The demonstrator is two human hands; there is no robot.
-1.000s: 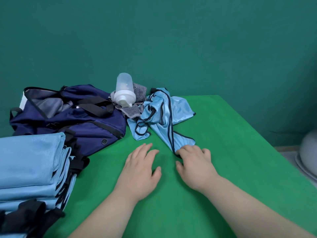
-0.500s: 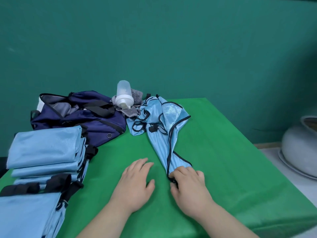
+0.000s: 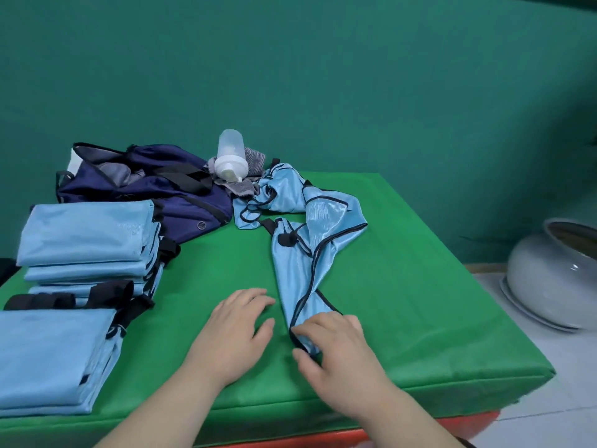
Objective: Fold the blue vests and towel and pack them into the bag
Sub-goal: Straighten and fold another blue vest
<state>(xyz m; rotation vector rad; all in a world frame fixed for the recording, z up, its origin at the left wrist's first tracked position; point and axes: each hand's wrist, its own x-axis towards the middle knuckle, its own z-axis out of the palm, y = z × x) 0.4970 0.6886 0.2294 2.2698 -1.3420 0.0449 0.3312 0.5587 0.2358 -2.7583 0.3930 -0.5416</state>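
Observation:
A crumpled light-blue vest with black trim point(image 3: 300, 253) stretches from the back of the green table point(image 3: 403, 302) toward me. My right hand point(image 3: 336, 354) pinches its near end between thumb and fingers. My left hand point(image 3: 235, 331) rests flat on the table just left of the vest, holding nothing. Two piles of folded blue vests lie at the left, one further back point(image 3: 87, 240) and one close to me point(image 3: 51, 360). The open navy bag point(image 3: 145, 185) sits at the back left. A grey striped towel point(image 3: 245, 185) lies bunched beside the bag.
A translucent bottle with a white cap point(image 3: 230, 156) lies on the towel. A large grey ceramic pot point(image 3: 555, 279) stands on the floor to the right of the table. The green wall is right behind the table.
My right hand has dragged the vest's end toward me, stretching the vest out along the table. My left hand slid back with it. The view has widened to show more of the folded piles.

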